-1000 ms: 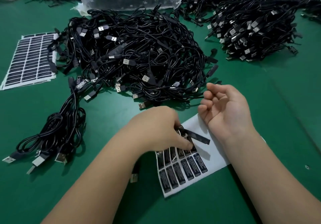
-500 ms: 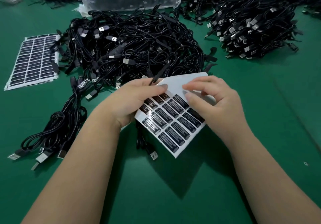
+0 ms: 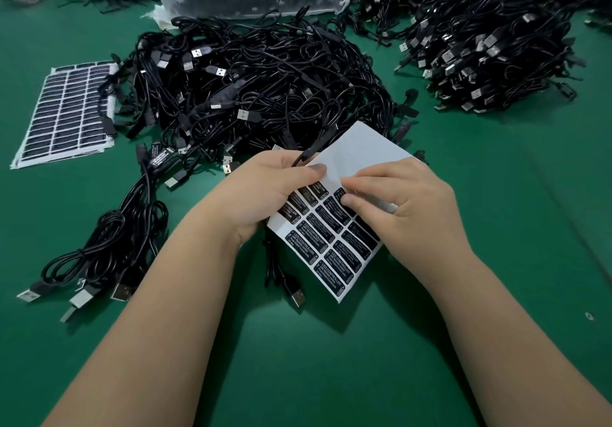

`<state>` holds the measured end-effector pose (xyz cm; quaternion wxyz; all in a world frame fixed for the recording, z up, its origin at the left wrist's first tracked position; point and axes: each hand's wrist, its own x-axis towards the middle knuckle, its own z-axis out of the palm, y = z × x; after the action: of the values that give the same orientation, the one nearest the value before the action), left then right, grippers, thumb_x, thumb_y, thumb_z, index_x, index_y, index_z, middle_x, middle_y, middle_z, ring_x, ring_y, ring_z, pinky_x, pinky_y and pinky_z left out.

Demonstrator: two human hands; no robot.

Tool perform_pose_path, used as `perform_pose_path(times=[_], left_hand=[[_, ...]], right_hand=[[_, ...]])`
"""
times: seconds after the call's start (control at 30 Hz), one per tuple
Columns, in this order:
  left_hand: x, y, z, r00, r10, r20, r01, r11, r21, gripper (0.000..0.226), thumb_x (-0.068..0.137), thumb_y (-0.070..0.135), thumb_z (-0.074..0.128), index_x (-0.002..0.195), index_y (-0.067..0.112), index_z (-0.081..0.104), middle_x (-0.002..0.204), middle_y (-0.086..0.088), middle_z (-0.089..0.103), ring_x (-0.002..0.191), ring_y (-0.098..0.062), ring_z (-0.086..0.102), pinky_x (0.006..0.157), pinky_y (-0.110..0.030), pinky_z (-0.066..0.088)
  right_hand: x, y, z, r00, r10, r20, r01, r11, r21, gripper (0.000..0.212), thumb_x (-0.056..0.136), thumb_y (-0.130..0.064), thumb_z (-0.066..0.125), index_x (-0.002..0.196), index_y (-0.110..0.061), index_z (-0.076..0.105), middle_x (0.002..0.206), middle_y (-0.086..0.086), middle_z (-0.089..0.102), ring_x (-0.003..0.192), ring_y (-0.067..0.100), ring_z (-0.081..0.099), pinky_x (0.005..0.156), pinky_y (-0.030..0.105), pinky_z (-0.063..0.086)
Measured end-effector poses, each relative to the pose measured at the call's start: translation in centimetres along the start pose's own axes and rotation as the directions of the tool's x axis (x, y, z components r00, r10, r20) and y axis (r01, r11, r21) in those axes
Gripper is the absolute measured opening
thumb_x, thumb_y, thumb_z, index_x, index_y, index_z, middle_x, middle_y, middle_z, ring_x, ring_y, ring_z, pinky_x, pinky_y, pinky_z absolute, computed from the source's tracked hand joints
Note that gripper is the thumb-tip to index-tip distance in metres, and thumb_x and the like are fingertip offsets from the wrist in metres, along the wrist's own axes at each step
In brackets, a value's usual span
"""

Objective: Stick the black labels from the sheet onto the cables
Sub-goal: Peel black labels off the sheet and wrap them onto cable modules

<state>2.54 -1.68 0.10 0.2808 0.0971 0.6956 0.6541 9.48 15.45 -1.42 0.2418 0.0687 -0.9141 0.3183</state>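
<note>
On green felt, glossy rectangular label sheet (image 3: 334, 244)

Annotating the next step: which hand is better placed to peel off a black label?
Right. The right hand already has fingertips on a black label, while the left hand grips the sheet and a cable.

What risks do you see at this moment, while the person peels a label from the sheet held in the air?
1. The left hand grips both the label sheet and a thin cable; the cable may slip out while peeling.
2. The right hand picks at a black label with its fingertips; the label could curl and stick to itself or to a finger.
3. A USB plug hangs under the sheet and may snag it.
</note>
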Motion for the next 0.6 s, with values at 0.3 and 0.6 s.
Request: perform_pose_path(times=[0.3, 0.6], left_hand=[[0.24, -0.19, 0.17, 1.000, 0.023, 0.003, -0.023, 1.000, 0.007, 0.018, 0.095, 0.016, 0.056, 0.085, 0.009, 0.068, 0.067, 0.001, 0.068, 0.058, -0.012, 0.064, 0.054, -0.022, 0.052], [0.36, -0.43, -0.01, 0.998, 0.023, 0.050, -0.024, 1.000, 0.014, 0.021, 0.096, 0.017, 0.055, 0.090, 0.020, 0.075, 0.076, 0.000, 0.072, 0.067, -0.014, 0.068, 0.059, -0.024, 0.054]], right_hand=[[-0.01, -0.12, 0.18, 0.991, -0.122, -0.060, 0.119, 0.991, -0.055, 0.007, 0.077, -0.011, 0.071, 0.081, -0.010, 0.077, 0.084, 0.000, 0.073, 0.077, 0.025, 0.066, 0.073, 0.036, 0.054], [0.10, -0.06, 0.08, 0.994, -0.101, -0.040, 0.099, 0.994, -0.039, 0.013, 0.075, -0.012, 0.073, 0.087, -0.011, 0.079, 0.084, 0.000, 0.074, 0.074, 0.027, 0.066, 0.071, 0.038, 0.056]])
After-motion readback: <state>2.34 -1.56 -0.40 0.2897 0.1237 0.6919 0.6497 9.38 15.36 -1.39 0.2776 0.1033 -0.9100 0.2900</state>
